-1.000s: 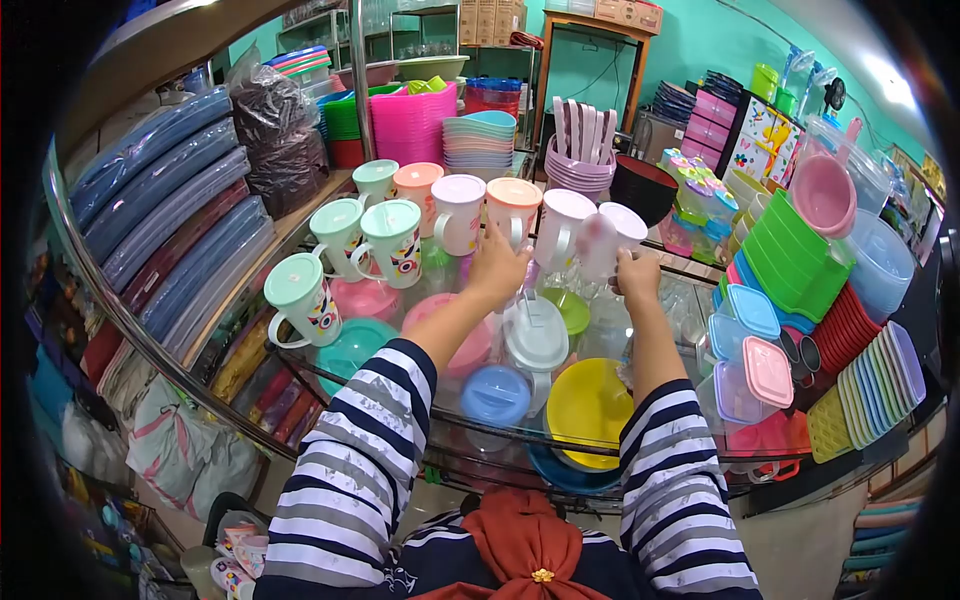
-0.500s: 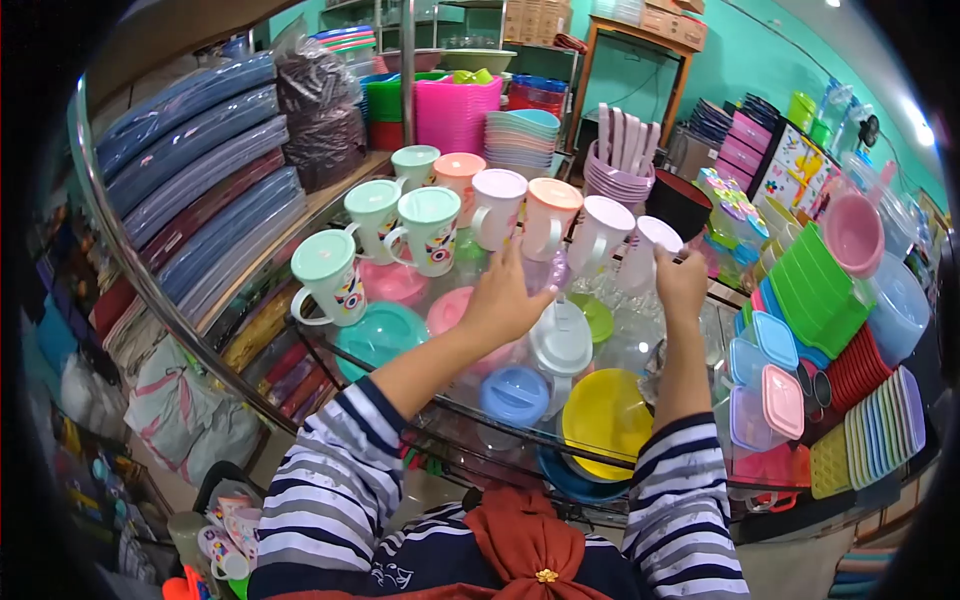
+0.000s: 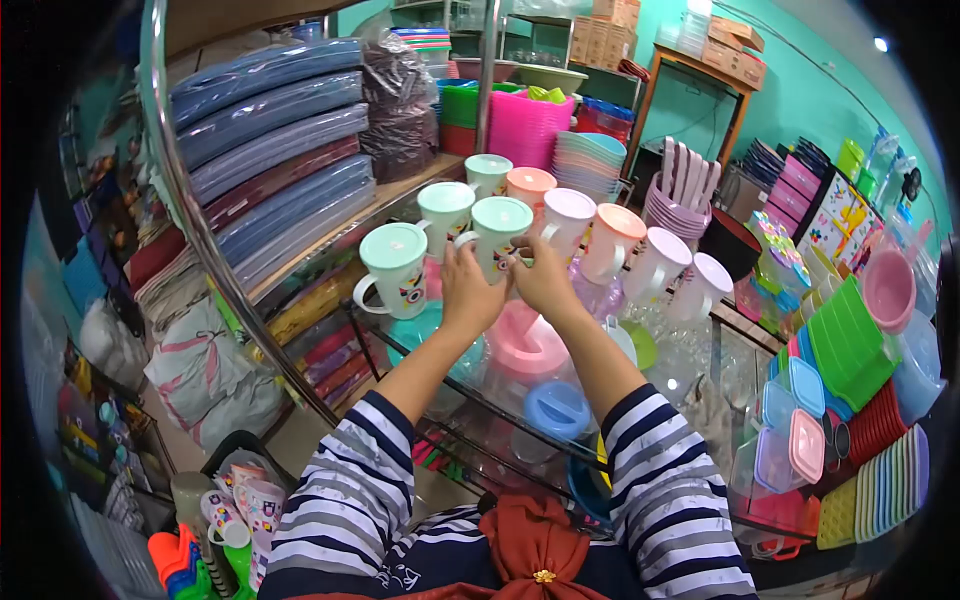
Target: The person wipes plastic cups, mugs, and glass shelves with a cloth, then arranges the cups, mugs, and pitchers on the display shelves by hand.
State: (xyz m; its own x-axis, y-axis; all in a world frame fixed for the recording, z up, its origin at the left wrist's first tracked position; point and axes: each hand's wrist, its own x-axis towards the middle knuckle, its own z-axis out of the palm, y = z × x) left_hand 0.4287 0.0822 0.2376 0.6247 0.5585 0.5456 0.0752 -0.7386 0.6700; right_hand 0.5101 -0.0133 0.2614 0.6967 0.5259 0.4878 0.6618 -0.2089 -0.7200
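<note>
A mug with a mint-green lid [image 3: 502,215] and a printed design stands among several lidded mugs on the glass shelf. My left hand [image 3: 472,288] grips its lower left side, near the handle. On its right side my right hand [image 3: 543,280] closes its fingers around the body. Left of it are two more mint-lidded mugs, the nearest one [image 3: 393,260] with its handle facing left. To the right runs a row with a lilac-lidded mug [image 3: 568,215], a peach-lidded mug [image 3: 613,240] and further lilac-lidded ones.
Below the mugs sit a pink lidded jug [image 3: 525,345] and a blue-lidded container [image 3: 557,410]. A metal post [image 3: 488,80] rises behind. Wrapped folded goods [image 3: 275,130] are stacked at left. Green baskets [image 3: 845,325] and food boxes [image 3: 797,450] crowd the right.
My right hand has left the rightmost lilac-lidded mug and moved left to the mint-lidded mug. My left hand has come to the same mug. The view has turned left.
</note>
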